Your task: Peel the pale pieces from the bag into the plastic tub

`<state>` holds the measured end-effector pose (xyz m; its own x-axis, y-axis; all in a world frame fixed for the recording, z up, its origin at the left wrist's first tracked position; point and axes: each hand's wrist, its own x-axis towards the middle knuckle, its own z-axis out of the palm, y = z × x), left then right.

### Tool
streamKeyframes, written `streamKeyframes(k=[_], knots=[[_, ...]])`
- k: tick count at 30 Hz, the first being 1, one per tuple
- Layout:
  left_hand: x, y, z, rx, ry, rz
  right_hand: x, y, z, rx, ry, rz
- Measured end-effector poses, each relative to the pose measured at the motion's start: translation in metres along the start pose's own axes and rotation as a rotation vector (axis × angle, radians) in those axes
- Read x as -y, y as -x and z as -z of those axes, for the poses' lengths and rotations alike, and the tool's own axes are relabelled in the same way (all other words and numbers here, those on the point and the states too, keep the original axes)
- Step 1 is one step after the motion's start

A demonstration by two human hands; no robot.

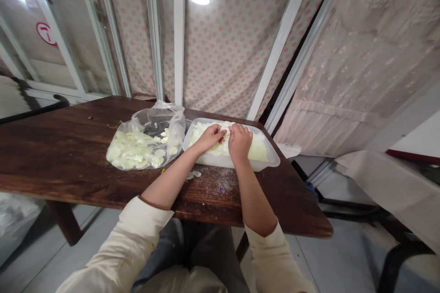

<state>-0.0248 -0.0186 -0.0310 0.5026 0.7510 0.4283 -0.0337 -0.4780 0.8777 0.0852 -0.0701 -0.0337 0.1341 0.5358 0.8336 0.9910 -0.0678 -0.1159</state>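
Observation:
Over a white plastic tub point(228, 161), my left hand point(211, 137) and my right hand point(239, 141) meet with bent fingers. Between their fingertips is a white, soft-looking piece point(226, 125), partly hidden by the fingers; its exact kind cannot be made out. Pale yellow and white pieces point(257, 150) fill much of the tub below the hands. Left of the tub lies a clear plastic bag point(177, 121), its mouth gaping, with many pale yellow-green pieces point(134, 149) inside.
The dark wooden table point(68, 146) has white crumbs point(220, 181), a few loose white flakes point(194, 174) and a small purple bit point(222, 190) near its front edge. Framed glass panels with a dotted curtain point(233, 55) stand behind it. A cloth-covered chair point(388, 192) is at right.

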Motion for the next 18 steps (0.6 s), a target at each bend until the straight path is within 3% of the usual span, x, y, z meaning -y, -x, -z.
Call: streamKeyframes(k=[8, 15, 18], knots=[[-0.001, 0.002, 0.002, 0.015, 0.027, -0.026, -0.004, -0.001, -0.004, -0.015, -0.058, -0.049], [-0.001, 0.001, 0.004, 0.035, 0.152, -0.061, -0.014, -0.002, -0.012, -0.092, -0.202, -0.284], [0.001, 0.001, 0.004, 0.078, 0.167, -0.062, -0.013, -0.002, -0.011, -0.105, -0.29, -0.228]])
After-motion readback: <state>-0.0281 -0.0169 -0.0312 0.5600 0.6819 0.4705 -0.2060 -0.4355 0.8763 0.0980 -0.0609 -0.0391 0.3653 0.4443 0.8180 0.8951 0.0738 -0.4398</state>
